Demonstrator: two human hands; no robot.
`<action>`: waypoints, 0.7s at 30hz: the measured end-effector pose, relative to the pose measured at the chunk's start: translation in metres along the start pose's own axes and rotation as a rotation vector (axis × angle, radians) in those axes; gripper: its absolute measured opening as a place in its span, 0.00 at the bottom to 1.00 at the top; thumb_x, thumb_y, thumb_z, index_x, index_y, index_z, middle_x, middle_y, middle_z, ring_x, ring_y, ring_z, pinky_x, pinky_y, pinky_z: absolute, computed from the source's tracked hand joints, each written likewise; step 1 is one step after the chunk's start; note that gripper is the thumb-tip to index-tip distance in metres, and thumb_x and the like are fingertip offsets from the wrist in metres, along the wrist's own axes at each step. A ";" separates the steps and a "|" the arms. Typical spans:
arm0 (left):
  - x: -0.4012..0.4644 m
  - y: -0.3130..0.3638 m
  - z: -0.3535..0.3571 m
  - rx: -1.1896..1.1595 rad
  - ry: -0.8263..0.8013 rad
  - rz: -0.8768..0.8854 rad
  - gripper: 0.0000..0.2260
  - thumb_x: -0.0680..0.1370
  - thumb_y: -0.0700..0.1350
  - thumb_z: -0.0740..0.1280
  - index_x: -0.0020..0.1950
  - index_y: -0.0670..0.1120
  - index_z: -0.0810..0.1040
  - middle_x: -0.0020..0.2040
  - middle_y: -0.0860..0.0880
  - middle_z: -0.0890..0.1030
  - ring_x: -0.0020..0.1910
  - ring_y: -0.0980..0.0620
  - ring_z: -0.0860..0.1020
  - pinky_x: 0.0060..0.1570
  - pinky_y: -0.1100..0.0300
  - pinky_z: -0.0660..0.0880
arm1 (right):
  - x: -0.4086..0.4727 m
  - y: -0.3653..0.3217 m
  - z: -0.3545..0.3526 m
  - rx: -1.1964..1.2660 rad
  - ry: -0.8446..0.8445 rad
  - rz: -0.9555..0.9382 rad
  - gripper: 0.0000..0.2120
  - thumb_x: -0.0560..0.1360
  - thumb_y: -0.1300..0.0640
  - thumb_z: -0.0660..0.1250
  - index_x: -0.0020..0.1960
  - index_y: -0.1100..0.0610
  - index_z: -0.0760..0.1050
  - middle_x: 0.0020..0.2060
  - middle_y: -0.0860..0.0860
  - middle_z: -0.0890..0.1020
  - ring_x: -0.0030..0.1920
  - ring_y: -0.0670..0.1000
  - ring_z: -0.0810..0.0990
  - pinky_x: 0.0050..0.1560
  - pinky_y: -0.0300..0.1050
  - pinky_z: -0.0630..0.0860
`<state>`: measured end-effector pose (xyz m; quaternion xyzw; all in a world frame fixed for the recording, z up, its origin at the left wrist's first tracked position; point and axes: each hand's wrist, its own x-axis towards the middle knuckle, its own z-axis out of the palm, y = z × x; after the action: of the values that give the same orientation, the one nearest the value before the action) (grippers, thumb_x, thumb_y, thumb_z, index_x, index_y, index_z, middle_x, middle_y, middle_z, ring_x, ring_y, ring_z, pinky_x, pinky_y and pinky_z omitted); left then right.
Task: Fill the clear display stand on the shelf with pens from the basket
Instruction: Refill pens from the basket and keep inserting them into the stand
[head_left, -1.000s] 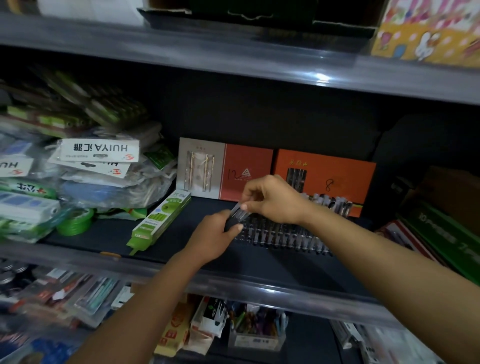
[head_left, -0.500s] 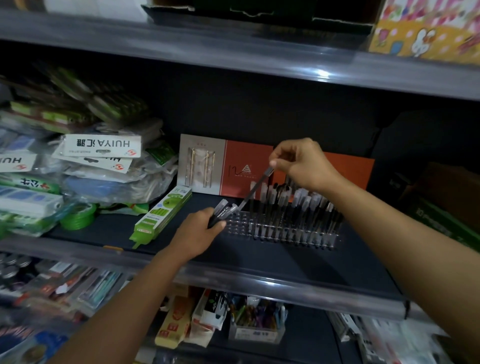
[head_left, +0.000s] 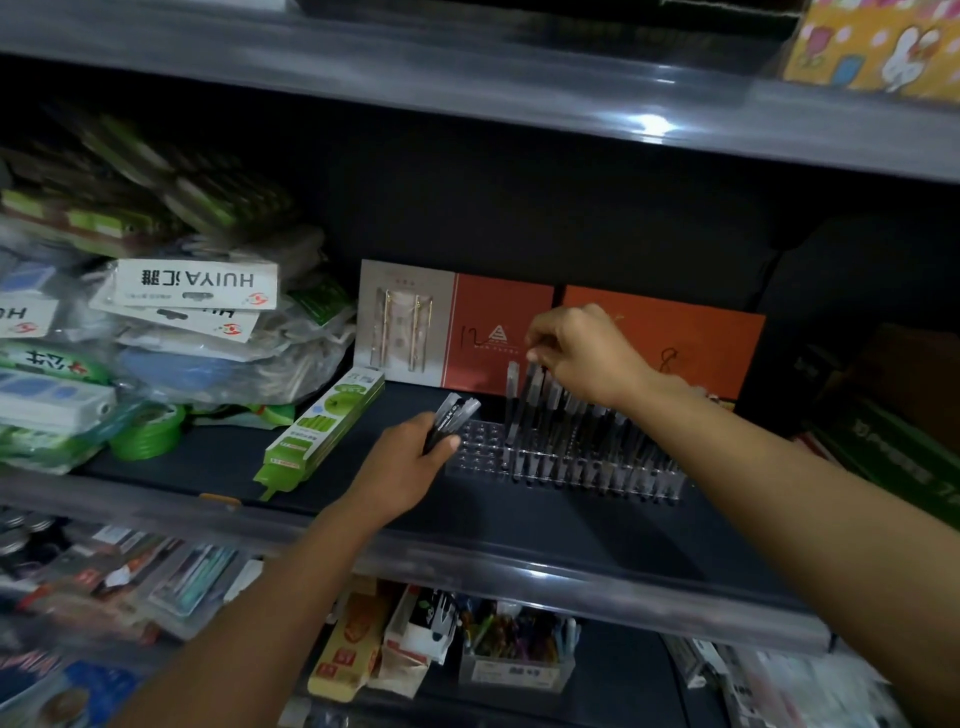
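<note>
At the left of the frame, crinkled plastic packets (head_left: 192, 291) lie piled, their white header cards seen upside down and printed "HUIYA" with Chinese characters, and a flat green carton (head_left: 322, 421) with an apple picture is laid beside them on the dark shelf (head_left: 208, 462). Lower centre, a small bundle of dark pens (head_left: 453, 415) is gripped in the curled fingers of the left hand (head_left: 402, 467), just left of the clear display stand (head_left: 475, 441), whose dimpled sockets at that end are unfilled. Since half a second ago the right hand (head_left: 582, 353) has been lowered from mid-air to the standing pens at centre right, the fingers now pinched on the top of one upright pen (head_left: 532, 395) before orange boxes (head_left: 501, 332) handwritten "12" and "8".
</note>
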<state>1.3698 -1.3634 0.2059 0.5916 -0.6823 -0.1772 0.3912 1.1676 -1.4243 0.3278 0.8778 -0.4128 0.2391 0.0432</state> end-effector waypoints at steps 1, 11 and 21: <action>0.000 -0.001 0.001 -0.001 0.003 0.001 0.10 0.79 0.47 0.63 0.54 0.42 0.76 0.43 0.43 0.80 0.43 0.46 0.77 0.42 0.54 0.72 | 0.001 0.001 0.003 0.000 -0.013 0.000 0.03 0.75 0.65 0.67 0.44 0.62 0.80 0.39 0.55 0.83 0.40 0.53 0.81 0.42 0.50 0.79; 0.004 -0.007 0.007 -0.022 0.007 -0.003 0.09 0.80 0.47 0.63 0.54 0.43 0.76 0.39 0.45 0.78 0.38 0.49 0.75 0.38 0.57 0.70 | 0.006 -0.001 0.021 0.042 -0.114 0.047 0.04 0.75 0.63 0.70 0.44 0.61 0.74 0.31 0.46 0.76 0.32 0.46 0.77 0.34 0.45 0.74; 0.005 -0.007 0.007 -0.074 0.008 0.003 0.11 0.80 0.47 0.63 0.59 0.44 0.75 0.45 0.46 0.81 0.43 0.50 0.78 0.42 0.59 0.72 | 0.009 0.004 0.029 0.082 -0.155 0.097 0.07 0.72 0.64 0.72 0.38 0.56 0.77 0.36 0.51 0.82 0.37 0.48 0.81 0.40 0.47 0.79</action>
<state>1.3689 -1.3716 0.1982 0.5765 -0.6746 -0.1992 0.4159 1.1806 -1.4410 0.3053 0.8736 -0.4469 0.1889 -0.0365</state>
